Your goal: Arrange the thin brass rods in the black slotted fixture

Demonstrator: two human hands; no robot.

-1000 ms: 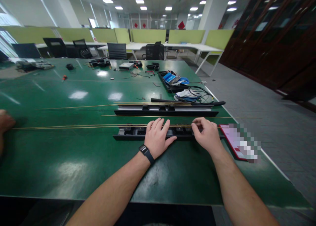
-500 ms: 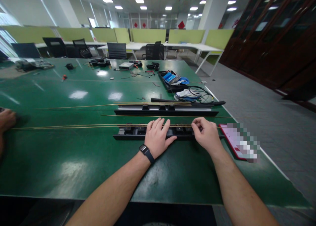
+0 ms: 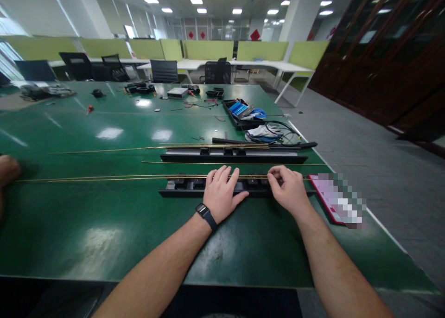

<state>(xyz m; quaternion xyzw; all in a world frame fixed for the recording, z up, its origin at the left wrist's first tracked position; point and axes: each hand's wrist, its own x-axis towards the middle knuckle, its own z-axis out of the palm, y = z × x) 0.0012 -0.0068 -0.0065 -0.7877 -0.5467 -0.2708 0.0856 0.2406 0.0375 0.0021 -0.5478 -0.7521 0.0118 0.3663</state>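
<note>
Before me on the green table lies a long black rail [image 3: 201,194] with dark blocks set along its grey channel. Thin brass-coloured rods [image 3: 114,177] run along its top and stretch far to the left. My left hand [image 3: 221,195] rests palm down over the rail and rods, fingers spread. Near the rail's right end, my right hand [image 3: 288,188] pinches one of the rods between thumb and fingertips; the exact grip is partly hidden by the fingers. A single rod [image 3: 156,162] lies just behind this rail.
A second rail [image 3: 236,160] with rods on top lies farther back. Behind it are a black tray [image 3: 239,122] of blue items and white gloves [image 3: 264,132]. A red-edged pad [image 3: 327,200], partly pixelated, lies at right. Another person's hand [image 3: 9,169] is at far left.
My right hand has shifted slightly left along the rail, still pinching. The other person's hand has moved a little. My left hand stays in place.
</note>
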